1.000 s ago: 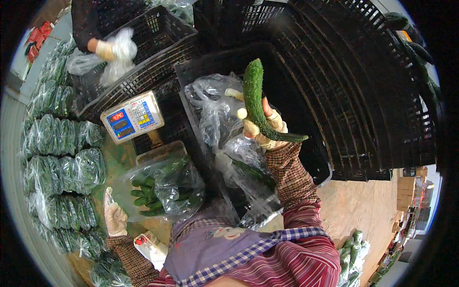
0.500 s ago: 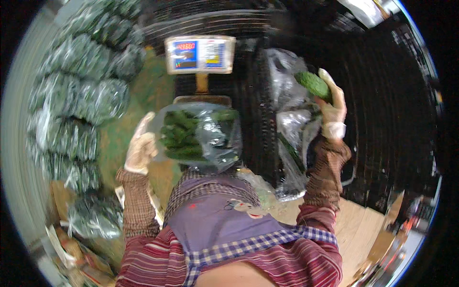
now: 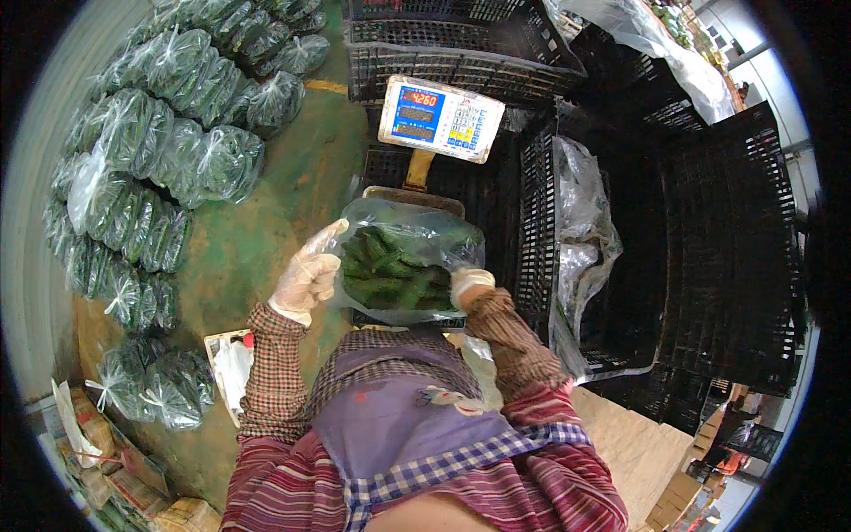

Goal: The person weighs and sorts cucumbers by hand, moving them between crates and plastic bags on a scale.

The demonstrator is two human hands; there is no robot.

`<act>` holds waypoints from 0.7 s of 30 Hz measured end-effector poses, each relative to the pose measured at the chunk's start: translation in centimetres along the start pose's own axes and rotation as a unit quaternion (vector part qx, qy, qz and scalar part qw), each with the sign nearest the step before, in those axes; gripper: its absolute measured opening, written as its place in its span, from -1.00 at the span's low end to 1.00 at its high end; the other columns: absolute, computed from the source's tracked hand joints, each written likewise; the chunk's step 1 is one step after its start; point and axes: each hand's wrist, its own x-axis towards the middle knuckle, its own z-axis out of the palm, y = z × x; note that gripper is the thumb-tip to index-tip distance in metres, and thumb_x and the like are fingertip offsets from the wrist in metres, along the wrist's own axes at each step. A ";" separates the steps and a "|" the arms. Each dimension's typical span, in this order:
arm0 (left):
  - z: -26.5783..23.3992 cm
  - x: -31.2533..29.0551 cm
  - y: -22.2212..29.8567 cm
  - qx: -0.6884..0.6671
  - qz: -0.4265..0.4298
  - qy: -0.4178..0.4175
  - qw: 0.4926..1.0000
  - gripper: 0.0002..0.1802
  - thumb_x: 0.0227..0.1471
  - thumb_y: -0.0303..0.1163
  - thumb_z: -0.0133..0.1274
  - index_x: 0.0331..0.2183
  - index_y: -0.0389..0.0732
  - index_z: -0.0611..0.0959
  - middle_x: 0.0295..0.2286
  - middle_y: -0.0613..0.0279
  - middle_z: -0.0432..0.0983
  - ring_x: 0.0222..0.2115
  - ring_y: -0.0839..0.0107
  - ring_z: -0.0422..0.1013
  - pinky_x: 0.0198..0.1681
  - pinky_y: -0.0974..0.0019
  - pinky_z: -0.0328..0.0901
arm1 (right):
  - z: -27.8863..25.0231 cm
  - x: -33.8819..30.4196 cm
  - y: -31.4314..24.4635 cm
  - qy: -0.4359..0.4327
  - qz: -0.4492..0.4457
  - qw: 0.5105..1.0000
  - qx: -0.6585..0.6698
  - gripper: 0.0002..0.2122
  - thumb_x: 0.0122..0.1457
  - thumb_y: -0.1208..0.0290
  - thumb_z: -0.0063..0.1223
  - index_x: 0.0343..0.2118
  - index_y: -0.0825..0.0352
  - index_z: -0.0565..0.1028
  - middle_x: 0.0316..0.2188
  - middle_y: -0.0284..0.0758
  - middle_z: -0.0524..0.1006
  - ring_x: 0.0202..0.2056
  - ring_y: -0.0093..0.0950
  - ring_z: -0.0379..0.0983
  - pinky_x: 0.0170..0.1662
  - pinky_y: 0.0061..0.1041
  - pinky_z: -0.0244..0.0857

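Note:
A clear plastic bag (image 3: 456, 239) lies on the weighing scale (image 3: 412, 195), filled with long dark green vegetables (image 3: 386, 270) that look like cucumbers. My left hand (image 3: 304, 279), in a whitish glove, is at the bag's left edge. Its index finger stretches along the plastic while the other fingers curl against the edge. At the bag's right side is my gloved right hand (image 3: 470, 285), its fingers hidden by the bag and the vegetables. Whether it holds one of them cannot be seen.
Behind the bag stands the scale's lit display (image 3: 441, 120). Many filled, tied bags (image 3: 168, 142) cover the floor at left. Black plastic crates (image 3: 727, 257) rise at right, one lined with clear plastic (image 3: 581, 204). Another black crate (image 3: 443, 66) is at the back. Cardboard (image 3: 638, 426) lies at lower right.
My right hand has come from the crate on the right, where it held a green vegetable, to the bag. The left hand stays at the bag's left edge. The view has shifted.

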 end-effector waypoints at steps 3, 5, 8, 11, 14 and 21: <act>-1.2 -0.2 -0.1 0.002 0.002 0.019 1.000 -0.46 -0.09 -0.56 -0.10 0.02 -0.15 0.35 -0.74 0.58 0.10 -0.79 0.74 -0.01 -0.71 0.59 0.04 | -2.0 -5.7 0.7 0.050 0.089 0.993 0.054 -0.70 0.05 0.32 -0.07 -0.13 0.22 0.45 -0.23 -0.32 0.53 -0.20 -0.37 0.48 -0.24 -0.35 0.38; -1.5 0.0 -0.4 0.013 0.011 0.020 1.000 -0.51 -0.07 -0.54 -0.09 -0.01 -0.21 0.37 -0.74 0.56 0.12 -0.78 0.72 0.03 -0.68 0.56 0.12 | -1.1 -6.2 0.6 0.119 0.177 0.976 0.034 -0.76 0.02 0.35 -0.03 -0.22 0.24 0.47 -0.32 -0.25 0.54 -0.27 -0.35 0.50 -0.30 -0.36 0.37; -2.2 0.4 -0.7 0.027 0.013 0.000 1.000 -0.58 -0.05 -0.47 -0.04 -0.08 -0.34 0.41 -0.74 0.48 0.22 -0.72 0.65 0.17 -0.51 0.46 0.26 | -0.4 -9.9 0.8 0.395 0.154 0.897 0.128 -0.81 -0.10 0.42 0.04 -0.37 0.24 0.38 -0.49 -0.30 0.42 -0.41 -0.33 0.43 -0.46 -0.35 0.32; -3.4 0.4 -1.7 0.055 0.015 0.001 0.998 -0.61 -0.06 -0.45 -0.03 -0.13 -0.34 0.45 -0.68 0.43 0.35 -0.65 0.60 0.27 -0.40 0.45 0.26 | 0.5 -12.3 -0.9 0.474 0.170 0.822 0.265 -0.47 -0.19 0.53 0.10 -0.06 0.10 0.27 -0.34 -0.19 0.36 -0.32 -0.24 0.35 -0.38 -0.32 0.30; -3.3 0.3 -2.0 0.126 0.004 0.001 0.992 -0.63 -0.09 -0.45 0.00 -0.17 -0.37 0.47 -0.58 0.33 0.46 -0.58 0.55 0.35 -0.34 0.45 0.24 | 1.5 -13.7 -2.0 0.518 0.164 0.762 0.352 -0.37 -0.22 0.57 0.12 0.02 0.08 0.25 -0.34 -0.15 0.37 -0.27 -0.16 0.30 -0.23 -0.24 0.22; -0.8 0.6 -3.1 0.076 0.006 0.013 0.997 -0.68 -0.14 -0.53 0.04 -0.23 -0.37 0.52 -0.55 0.29 0.44 -0.54 0.51 0.39 -0.36 0.44 0.31 | 5.0 -16.4 -1.7 0.437 0.036 0.659 0.611 -0.80 -0.08 0.41 0.13 -0.33 0.21 0.52 -0.47 -0.20 0.50 -0.45 -0.26 0.42 -0.35 -0.44 0.32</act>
